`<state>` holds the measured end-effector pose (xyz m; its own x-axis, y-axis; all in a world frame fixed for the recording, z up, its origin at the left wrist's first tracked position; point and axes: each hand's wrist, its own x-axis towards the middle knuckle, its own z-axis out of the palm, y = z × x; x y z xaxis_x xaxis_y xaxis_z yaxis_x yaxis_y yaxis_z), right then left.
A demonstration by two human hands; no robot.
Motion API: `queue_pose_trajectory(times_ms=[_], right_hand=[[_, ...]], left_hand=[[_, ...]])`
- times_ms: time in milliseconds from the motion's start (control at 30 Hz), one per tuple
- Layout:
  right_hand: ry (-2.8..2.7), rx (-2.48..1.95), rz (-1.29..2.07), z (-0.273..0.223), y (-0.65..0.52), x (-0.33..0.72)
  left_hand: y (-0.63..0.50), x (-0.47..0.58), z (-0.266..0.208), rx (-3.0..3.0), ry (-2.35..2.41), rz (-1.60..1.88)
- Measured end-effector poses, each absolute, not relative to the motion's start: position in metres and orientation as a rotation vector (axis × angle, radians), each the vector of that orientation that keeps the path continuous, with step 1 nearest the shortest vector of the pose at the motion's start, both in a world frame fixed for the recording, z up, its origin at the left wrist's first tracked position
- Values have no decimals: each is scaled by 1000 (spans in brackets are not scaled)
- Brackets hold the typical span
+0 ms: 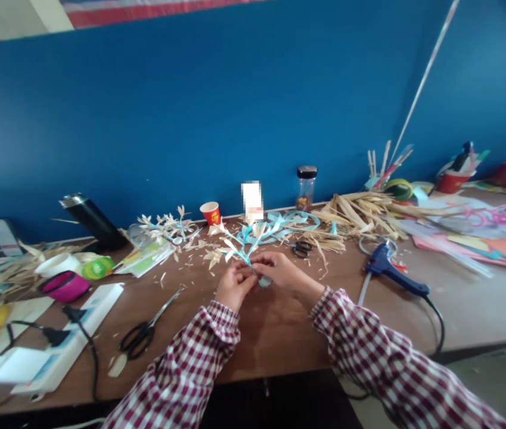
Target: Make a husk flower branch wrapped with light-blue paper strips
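Between my hands, over the middle of the brown table [292, 339], is a spray of artificial flowers [244, 244] with cream petals and light-blue stems. My left hand [235, 284] pinches the stem low down. My right hand [282, 273] closes on the same stem from the other side, its fingertips meeting the left ones. A bit of light-blue tape [264, 281] shows just under my right fingers. The blossoms fan out above my hands, away from me. The stem's lower end is hidden by my fingers.
Black-handled scissors [143, 333] and a white power strip [74, 339] lie left; a blue glue gun [391, 271] rests right. Behind stand a red paper cup [210, 213], a lidded jar [306, 187] and a black flask [94, 220]. Dried husks [355, 217] pile at back right.
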<state>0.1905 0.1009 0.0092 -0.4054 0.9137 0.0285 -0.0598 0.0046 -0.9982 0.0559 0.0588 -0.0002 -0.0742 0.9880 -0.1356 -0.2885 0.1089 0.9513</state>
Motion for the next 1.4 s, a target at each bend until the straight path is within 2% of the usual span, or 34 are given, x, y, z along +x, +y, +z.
queue_pose_trajectory(times_ms=[200,567,1400], right_hand=[[-1446,-848,1555,13,134,180],[-1116,-883,1537,-21,149,175],[-1092,-850,1563,-16,144,175]], left_hand=[[96,49,2,869,1160,1313],[114,47,-24,705,1183,1267],[107,46,-23,801,1214,1145]])
